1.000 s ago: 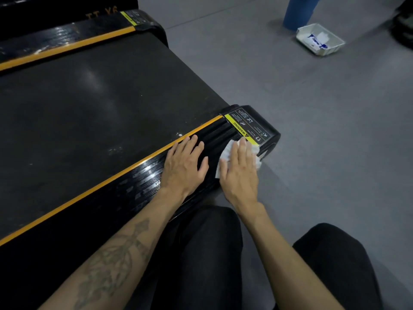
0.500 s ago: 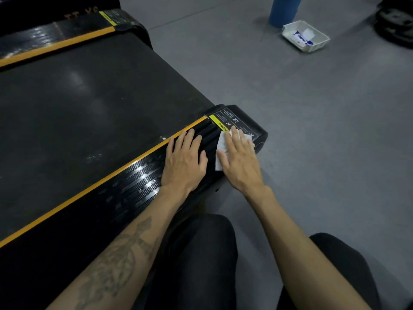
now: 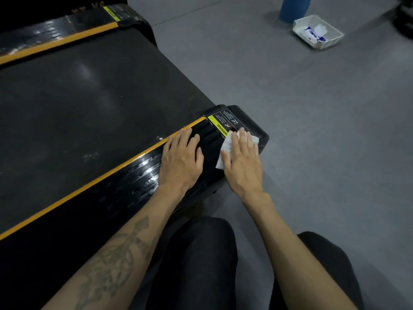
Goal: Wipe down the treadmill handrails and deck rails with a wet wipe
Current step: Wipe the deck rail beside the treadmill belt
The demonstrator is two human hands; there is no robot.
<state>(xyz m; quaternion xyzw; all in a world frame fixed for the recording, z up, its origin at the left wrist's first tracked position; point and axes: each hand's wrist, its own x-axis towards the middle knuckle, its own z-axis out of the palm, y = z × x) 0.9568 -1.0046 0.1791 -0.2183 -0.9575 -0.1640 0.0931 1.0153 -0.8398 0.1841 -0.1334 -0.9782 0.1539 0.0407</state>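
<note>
**Wipe reaches the warning label at the rail's end**

The treadmill belt (image 3: pixel 85 113) fills the left, edged by an orange stripe. The left hand (image 3: pixel 182 158) lies flat on the ribbed near deck rail (image 3: pixel 143 173), fingers straight, in the same spot as half a second ago. Just to its right, the right hand (image 3: pixel 242 162) presses the wet wipe (image 3: pixel 226 145) onto the rail with straight fingers; hand and wipe have slid farther toward the end cap (image 3: pixel 248 124), the wipe now covering the lower edge of the warning label (image 3: pixel 224 121). Far right on the grey floor (image 3: pixel 312 130), a white tray (image 3: pixel 318 33) sits beside a blue column (image 3: pixel 292 7).
</note>
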